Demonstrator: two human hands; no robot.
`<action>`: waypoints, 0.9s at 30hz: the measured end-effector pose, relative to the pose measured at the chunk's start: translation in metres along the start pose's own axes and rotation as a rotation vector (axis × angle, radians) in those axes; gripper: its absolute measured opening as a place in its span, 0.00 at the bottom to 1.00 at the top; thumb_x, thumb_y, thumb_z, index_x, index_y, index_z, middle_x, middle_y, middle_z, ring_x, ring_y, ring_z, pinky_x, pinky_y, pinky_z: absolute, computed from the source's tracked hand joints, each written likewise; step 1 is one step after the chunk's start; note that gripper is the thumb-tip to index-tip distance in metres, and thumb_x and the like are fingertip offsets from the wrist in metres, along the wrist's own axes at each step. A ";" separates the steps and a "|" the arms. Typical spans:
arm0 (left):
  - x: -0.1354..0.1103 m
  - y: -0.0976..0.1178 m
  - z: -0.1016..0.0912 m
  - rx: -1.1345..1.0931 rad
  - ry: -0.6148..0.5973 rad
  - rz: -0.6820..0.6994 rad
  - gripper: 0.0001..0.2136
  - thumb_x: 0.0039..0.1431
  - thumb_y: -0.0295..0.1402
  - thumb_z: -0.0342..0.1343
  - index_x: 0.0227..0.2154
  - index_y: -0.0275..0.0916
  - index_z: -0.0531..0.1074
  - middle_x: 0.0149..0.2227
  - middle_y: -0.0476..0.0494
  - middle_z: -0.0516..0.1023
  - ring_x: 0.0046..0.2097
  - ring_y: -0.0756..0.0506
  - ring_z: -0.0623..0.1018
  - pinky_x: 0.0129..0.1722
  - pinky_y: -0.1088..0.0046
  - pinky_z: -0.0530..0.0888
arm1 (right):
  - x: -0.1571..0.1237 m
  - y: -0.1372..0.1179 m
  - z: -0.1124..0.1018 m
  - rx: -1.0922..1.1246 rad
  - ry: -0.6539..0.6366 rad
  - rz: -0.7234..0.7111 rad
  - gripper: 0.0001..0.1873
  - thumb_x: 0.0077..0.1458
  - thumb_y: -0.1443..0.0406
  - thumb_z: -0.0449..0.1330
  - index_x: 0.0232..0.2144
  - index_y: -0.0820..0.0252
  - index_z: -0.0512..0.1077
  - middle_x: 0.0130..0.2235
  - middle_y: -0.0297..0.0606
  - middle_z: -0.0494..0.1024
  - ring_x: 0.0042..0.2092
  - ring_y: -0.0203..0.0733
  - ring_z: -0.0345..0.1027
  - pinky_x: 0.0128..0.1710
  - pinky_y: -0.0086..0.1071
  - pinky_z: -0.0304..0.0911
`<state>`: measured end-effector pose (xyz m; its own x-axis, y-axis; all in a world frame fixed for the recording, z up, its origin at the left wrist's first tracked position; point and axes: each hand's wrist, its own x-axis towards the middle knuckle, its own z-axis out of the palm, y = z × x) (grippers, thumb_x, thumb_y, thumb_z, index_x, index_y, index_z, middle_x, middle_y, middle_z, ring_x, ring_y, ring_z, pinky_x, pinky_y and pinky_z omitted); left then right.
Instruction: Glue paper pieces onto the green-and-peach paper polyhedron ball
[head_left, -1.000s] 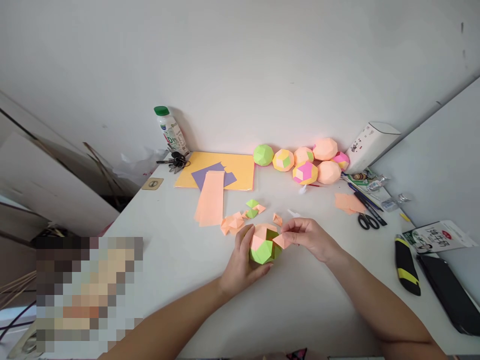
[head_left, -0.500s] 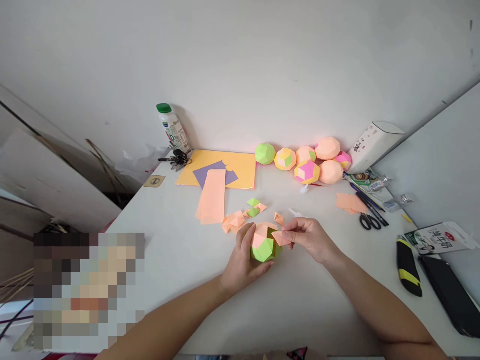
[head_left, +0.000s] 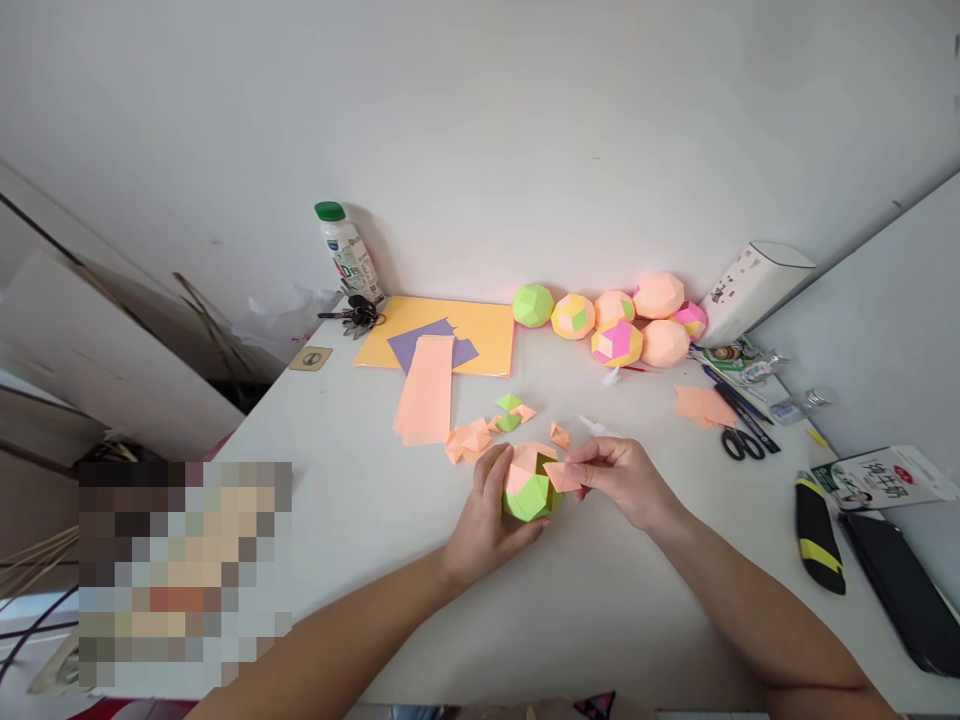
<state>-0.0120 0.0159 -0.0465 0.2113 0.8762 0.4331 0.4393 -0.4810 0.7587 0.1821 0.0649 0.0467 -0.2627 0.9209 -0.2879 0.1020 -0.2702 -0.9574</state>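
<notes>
My left hand (head_left: 484, 525) is wrapped round a part-built paper ball (head_left: 529, 487) of green and peach folded pieces, held just above the white table (head_left: 360, 520). My right hand (head_left: 626, 480) pinches a small peach folded paper piece (head_left: 561, 476) against the ball's right side. Loose folded pieces (head_left: 469, 440) in peach and green lie on the table just beyond the ball.
Several finished paper balls (head_left: 615, 325) line the wall. Sheets of orange, purple and peach paper (head_left: 435, 355) lie at the back left, near a bottle (head_left: 345, 255) and keys (head_left: 356, 315). Scissors (head_left: 742, 440), pens, a utility knife (head_left: 817, 535) and a black case (head_left: 900, 590) lie to the right.
The view has shifted slightly. My right hand has brought the peach piece a little closer against the ball; my left hand keeps its hold.
</notes>
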 end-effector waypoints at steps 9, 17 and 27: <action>0.001 0.001 -0.001 0.057 0.020 -0.002 0.43 0.55 0.38 0.60 0.65 0.47 0.36 0.59 0.31 0.52 0.62 0.32 0.58 0.56 0.47 0.65 | -0.003 0.000 0.006 -0.012 0.051 0.005 0.12 0.37 0.59 0.72 0.22 0.61 0.78 0.25 0.35 0.77 0.24 0.36 0.69 0.26 0.35 0.71; 0.001 0.005 -0.002 0.140 0.038 0.016 0.44 0.55 0.36 0.60 0.65 0.47 0.34 0.60 0.29 0.51 0.62 0.31 0.59 0.54 0.46 0.67 | -0.004 0.004 0.006 -0.008 0.020 0.050 0.13 0.39 0.58 0.72 0.24 0.62 0.78 0.24 0.33 0.76 0.22 0.36 0.70 0.26 0.36 0.72; -0.002 0.007 -0.002 0.239 -0.001 0.133 0.40 0.60 0.31 0.55 0.66 0.52 0.32 0.64 0.29 0.43 0.64 0.31 0.57 0.51 0.51 0.71 | -0.007 0.006 0.009 -0.026 -0.014 0.024 0.11 0.42 0.59 0.71 0.25 0.60 0.78 0.28 0.35 0.78 0.25 0.37 0.71 0.28 0.37 0.74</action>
<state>-0.0112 0.0106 -0.0407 0.2817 0.8060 0.5205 0.6010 -0.5711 0.5591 0.1760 0.0539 0.0430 -0.2728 0.9103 -0.3114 0.1333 -0.2848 -0.9493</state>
